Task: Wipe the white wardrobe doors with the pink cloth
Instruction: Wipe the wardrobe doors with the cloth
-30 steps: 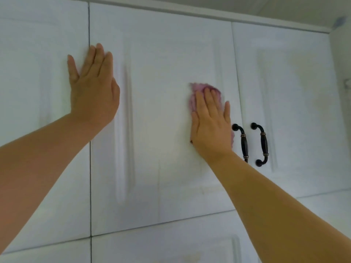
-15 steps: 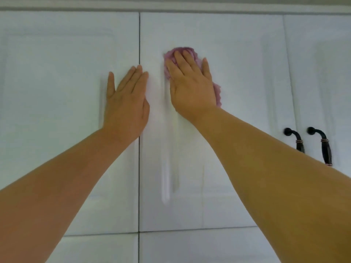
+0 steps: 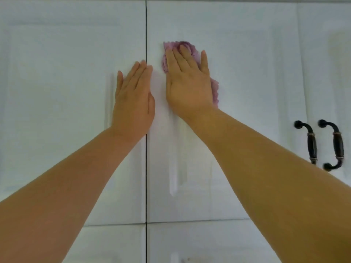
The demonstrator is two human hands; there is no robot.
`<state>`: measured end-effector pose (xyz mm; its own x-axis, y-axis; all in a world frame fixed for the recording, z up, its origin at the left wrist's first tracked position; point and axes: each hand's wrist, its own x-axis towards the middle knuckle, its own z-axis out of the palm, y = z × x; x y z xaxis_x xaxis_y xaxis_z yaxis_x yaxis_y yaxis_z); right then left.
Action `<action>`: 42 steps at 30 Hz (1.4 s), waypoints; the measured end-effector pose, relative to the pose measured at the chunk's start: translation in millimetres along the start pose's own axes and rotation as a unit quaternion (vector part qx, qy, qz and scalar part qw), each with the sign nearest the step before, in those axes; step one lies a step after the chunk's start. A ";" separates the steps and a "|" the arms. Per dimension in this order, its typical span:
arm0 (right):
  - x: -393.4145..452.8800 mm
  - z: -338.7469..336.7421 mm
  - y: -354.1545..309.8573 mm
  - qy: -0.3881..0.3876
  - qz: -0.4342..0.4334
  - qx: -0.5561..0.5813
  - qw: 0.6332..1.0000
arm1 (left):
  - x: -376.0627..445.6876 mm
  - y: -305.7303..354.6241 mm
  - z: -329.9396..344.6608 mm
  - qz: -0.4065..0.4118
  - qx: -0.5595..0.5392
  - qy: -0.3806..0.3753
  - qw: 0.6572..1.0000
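Shifted slightly downward: my right hand (image 3: 188,82), fingers flat, pressing pink cloth (image 3: 215,90) on middle wardrobe door (image 3: 237,130); left hand (image 3: 133,99) braces flat. Risk: bunched cloth slipping free.

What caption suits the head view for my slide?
Right hand presses pink cloth on white door; left hand rests flat beside it.

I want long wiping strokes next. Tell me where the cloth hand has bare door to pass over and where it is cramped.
Bare door runs from the cloth rightward to the handles, and above the cloth up to the top trim. Leftward it is cramped: the right hand presses the cloth beside the seam, with the left hand flat alongside it. The handles block strokes at lower right.
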<state>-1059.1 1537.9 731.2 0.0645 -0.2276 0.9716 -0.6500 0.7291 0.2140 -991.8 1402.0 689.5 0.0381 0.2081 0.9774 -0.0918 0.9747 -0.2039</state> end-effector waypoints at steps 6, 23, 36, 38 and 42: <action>-146.8 19.6 -37.4 0.007 0.019 0.029 0.999 | -42.5 32.5 -12.7 -0.040 -0.036 0.013 0.998; -179.2 -4.8 71.0 0.050 0.231 -0.057 0.970 | -103.7 70.1 19.8 -0.002 0.017 -0.012 1.000; -228.1 -16.8 117.8 0.025 0.101 -0.016 0.994 | -107.2 64.2 21.5 0.014 -0.023 0.021 0.999; -250.0 -17.8 116.2 0.028 0.177 0.003 0.984 | -107.5 64.4 21.6 0.014 -0.023 0.021 0.999; -303.4 -5.3 60.3 0.067 0.303 0.030 0.950 | -107.0 65.8 20.5 0.013 -0.025 0.026 0.999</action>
<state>-1113.9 1654.4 449.8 -0.2433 0.3097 0.9192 -0.6400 0.6608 -0.3920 -1022.3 1442.2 572.7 0.0878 0.2363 0.9677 -0.0430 0.9715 -0.2333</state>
